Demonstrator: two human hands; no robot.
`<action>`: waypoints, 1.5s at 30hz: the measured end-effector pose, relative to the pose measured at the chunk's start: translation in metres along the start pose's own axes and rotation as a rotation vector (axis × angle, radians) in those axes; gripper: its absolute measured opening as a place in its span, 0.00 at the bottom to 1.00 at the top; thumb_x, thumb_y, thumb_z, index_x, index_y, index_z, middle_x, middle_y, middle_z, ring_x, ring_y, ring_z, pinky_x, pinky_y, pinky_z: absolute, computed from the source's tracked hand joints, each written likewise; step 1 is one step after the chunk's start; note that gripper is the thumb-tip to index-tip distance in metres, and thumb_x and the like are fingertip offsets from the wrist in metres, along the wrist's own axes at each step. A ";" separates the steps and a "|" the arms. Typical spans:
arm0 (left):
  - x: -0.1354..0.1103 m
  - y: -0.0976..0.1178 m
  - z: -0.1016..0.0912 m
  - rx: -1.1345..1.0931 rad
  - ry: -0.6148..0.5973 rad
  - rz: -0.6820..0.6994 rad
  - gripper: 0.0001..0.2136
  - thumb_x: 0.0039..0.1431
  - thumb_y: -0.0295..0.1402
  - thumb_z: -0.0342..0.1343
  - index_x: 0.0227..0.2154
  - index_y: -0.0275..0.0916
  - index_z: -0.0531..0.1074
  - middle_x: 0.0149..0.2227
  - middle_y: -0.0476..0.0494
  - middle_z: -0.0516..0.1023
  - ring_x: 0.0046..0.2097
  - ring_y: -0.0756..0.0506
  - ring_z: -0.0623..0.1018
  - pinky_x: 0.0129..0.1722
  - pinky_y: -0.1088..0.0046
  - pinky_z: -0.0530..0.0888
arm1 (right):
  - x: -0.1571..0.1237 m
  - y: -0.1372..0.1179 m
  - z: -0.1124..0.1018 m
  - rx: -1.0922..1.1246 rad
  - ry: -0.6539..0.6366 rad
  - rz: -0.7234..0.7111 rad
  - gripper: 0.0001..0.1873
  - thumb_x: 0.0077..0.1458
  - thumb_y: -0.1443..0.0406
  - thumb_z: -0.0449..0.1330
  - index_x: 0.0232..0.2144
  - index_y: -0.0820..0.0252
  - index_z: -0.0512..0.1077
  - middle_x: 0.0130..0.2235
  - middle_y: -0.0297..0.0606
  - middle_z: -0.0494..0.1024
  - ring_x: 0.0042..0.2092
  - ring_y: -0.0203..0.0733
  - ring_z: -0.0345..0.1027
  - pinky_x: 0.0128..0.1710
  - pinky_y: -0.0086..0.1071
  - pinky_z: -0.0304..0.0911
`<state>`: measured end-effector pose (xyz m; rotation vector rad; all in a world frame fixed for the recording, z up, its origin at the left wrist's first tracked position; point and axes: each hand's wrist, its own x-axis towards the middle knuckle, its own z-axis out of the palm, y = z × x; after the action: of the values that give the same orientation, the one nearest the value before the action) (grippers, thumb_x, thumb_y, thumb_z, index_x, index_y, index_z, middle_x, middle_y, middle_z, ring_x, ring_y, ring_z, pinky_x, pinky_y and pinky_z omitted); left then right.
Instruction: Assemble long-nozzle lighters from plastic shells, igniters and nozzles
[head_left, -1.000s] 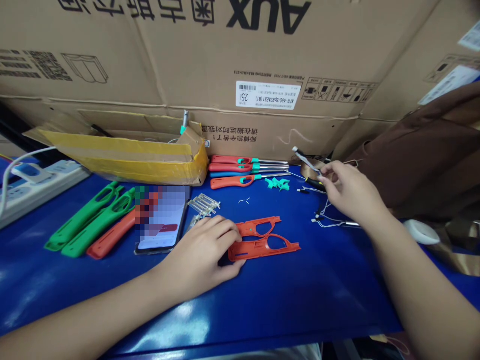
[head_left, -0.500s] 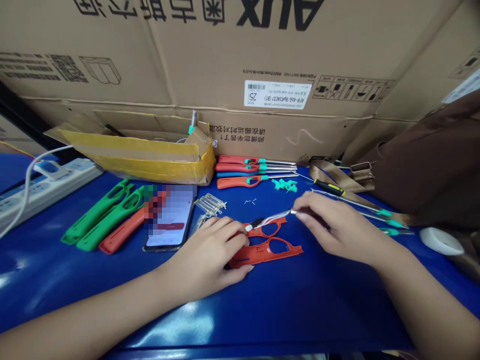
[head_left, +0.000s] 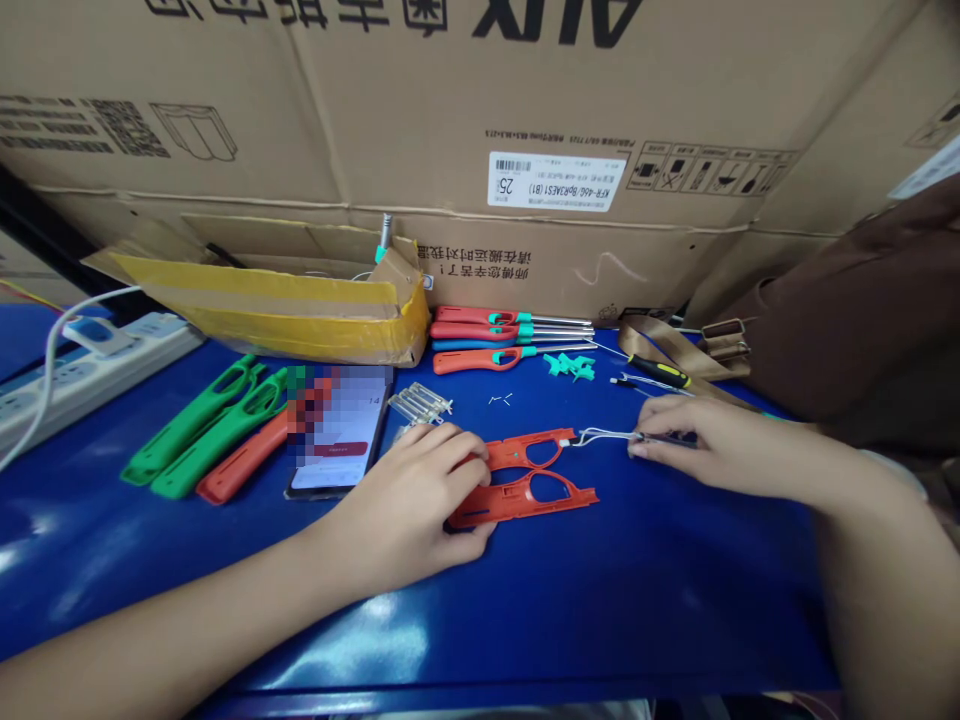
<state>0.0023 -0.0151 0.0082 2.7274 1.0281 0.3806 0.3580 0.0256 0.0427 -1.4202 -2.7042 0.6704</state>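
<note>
My left hand (head_left: 442,490) rests on two orange lighter casing halves, its curled fingers and thumb gripping their left ends. The lower casing half (head_left: 517,503) lies nearest me, and the upper casing half (head_left: 517,450) sits just beyond it, each with a trigger loop. To the right, my right hand (head_left: 682,435) pinches white wires (head_left: 600,436) between thumb and fingertips. A small white end piece on these wires reaches the tip of the upper half. A dark slim part also shows between the fingers; its kind is unclear.
Assembled lighters (head_left: 480,358) and teal plastic pieces (head_left: 570,367) lie behind. Clear fuel tanks (head_left: 420,403), a phone (head_left: 341,430) and green casings (head_left: 217,430) are left. A screwdriver (head_left: 658,372) lies beyond my right hand. A yellow-taped carton (head_left: 285,320) and power strip (head_left: 97,365) stand farther back.
My right hand has moved right with the white wires, away from the casing halves. The wires' dark and white end has come off the upper half's middle. My left hand has shifted slightly left.
</note>
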 end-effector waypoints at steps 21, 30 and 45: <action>0.003 -0.002 -0.004 0.004 -0.075 0.016 0.12 0.68 0.41 0.56 0.44 0.39 0.75 0.45 0.43 0.78 0.47 0.40 0.76 0.50 0.58 0.69 | 0.022 -0.056 0.033 0.013 0.330 -0.012 0.15 0.72 0.58 0.47 0.56 0.54 0.63 0.53 0.45 0.79 0.50 0.48 0.77 0.47 0.41 0.72; 0.003 -0.007 -0.003 0.093 -0.008 -0.010 0.16 0.71 0.44 0.51 0.41 0.37 0.77 0.41 0.42 0.79 0.43 0.40 0.77 0.46 0.59 0.71 | 0.023 -0.056 0.030 -0.037 0.350 -0.037 0.09 0.72 0.59 0.48 0.47 0.53 0.65 0.45 0.39 0.81 0.42 0.44 0.78 0.38 0.34 0.67; 0.000 0.001 -0.007 -0.126 0.399 -0.138 0.13 0.64 0.39 0.62 0.41 0.40 0.66 0.38 0.49 0.76 0.39 0.46 0.77 0.40 0.70 0.71 | 0.025 -0.065 0.043 -0.169 0.359 -0.276 0.10 0.72 0.65 0.47 0.48 0.56 0.66 0.39 0.38 0.83 0.36 0.45 0.79 0.33 0.36 0.67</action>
<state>0.0010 -0.0151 0.0157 2.5040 1.2291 0.9582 0.2830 -0.0026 0.0234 -1.0377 -2.6352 0.1547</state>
